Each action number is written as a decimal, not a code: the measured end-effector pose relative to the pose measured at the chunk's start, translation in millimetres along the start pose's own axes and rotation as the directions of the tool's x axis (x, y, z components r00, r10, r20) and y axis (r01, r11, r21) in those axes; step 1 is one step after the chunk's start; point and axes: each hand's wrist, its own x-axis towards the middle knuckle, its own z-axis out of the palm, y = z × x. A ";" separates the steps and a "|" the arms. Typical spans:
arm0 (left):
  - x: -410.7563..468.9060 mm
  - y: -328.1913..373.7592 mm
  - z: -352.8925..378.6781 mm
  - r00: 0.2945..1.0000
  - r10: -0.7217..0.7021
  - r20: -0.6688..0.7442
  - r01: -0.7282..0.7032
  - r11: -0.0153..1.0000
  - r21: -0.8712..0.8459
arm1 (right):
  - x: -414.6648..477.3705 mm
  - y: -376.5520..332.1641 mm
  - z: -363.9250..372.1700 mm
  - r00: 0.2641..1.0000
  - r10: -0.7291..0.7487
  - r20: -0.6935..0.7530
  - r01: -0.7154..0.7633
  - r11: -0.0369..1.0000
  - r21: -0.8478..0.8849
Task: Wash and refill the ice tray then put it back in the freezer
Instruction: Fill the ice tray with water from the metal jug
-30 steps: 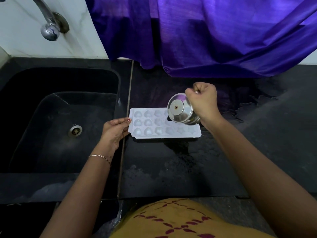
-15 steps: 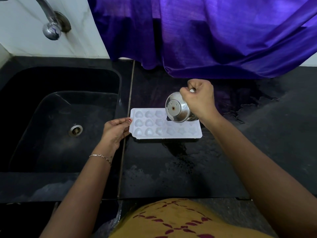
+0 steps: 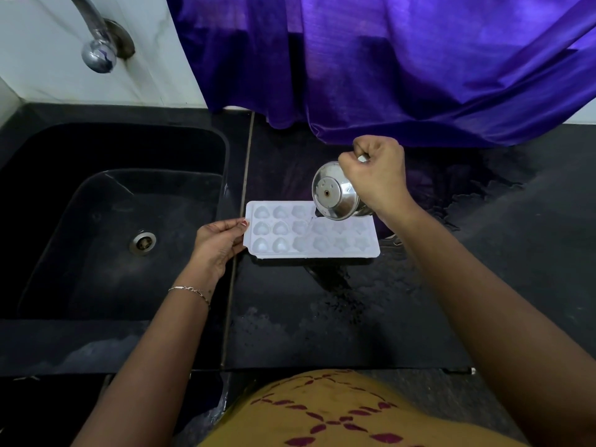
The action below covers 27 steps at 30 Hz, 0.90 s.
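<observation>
No readable txt, labels, brands or nos. anywhere in view.

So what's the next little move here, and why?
Probably move the cup, tipped in the right hand, left along the tray: its thin stream falls near the middle, and the left heart cells look sharper, perhaps unfilled. The left hand grips the tray's left edge, steadying it.

ice tray (image 3: 290, 235) on counter (image 3: 322, 317) | sink (image 3: 106, 259) left | cup (image 3: 332, 195) above it, apparently tipped
</observation>
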 end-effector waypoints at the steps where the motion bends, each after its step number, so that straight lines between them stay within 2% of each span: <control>1: -0.2 0.2 0.4 1.000 0.000 0.002 0.000 1.000 -0.001 | 0.1 0.2 -0.1 1.000 0.002 -0.001 -0.002 1.000 -0.003; 10: -0.9 0.8 0.5 1.000 -0.004 0.004 0.004 1.000 -0.004 | -0.7 2.9 0.8 1.000 0.025 0.007 -0.025 1.000 0.012; 14: -1.7 1.2 0.2 1.000 -0.002 0.004 0.002 1.000 -0.003 | -3.1 6.3 2.5 0.986 0.163 -0.028 -0.159 0.980 0.117; 20: -1.9 2.1 1.3 1.000 -0.010 0.003 0.010 1.000 -0.003 | -3.0 9.0 6.9 0.936 0.352 -0.017 -0.328 0.888 0.322; 23: -1.3 1.3 1.0 1.000 -0.004 0.005 0.004 1.000 0.006 | -2.9 7.0 12.8 0.941 0.338 0.015 -0.324 0.890 0.319; 27: -0.4 0.6 -0.1 1.000 0.000 0.007 -0.001 1.000 0.010 | -3.8 0.4 23.3 0.979 0.203 0.036 -0.206 0.957 0.202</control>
